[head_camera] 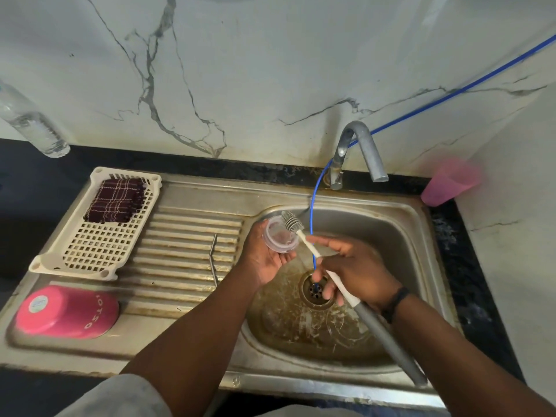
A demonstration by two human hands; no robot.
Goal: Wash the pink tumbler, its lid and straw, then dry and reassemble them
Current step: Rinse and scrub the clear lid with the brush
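Marble-veined wall and a steel sink (418,224) frame the wash, which I judge mid-task. My left hand (264,257) cups the clear lid (278,237) over the basin, fingers curled under it; my right hand (352,272) grips one long brush (319,260), bristles at the lid's rim. One metal straw (213,257) lies on the drainboard, one pink tumbler (66,311) on its side at the near left corner. One checked cloth (115,201) waits in one tray (90,254). One pink cup (448,185) stands beside the tap (358,152), which is off. Rinsing, drying and reassembly look still ahead.
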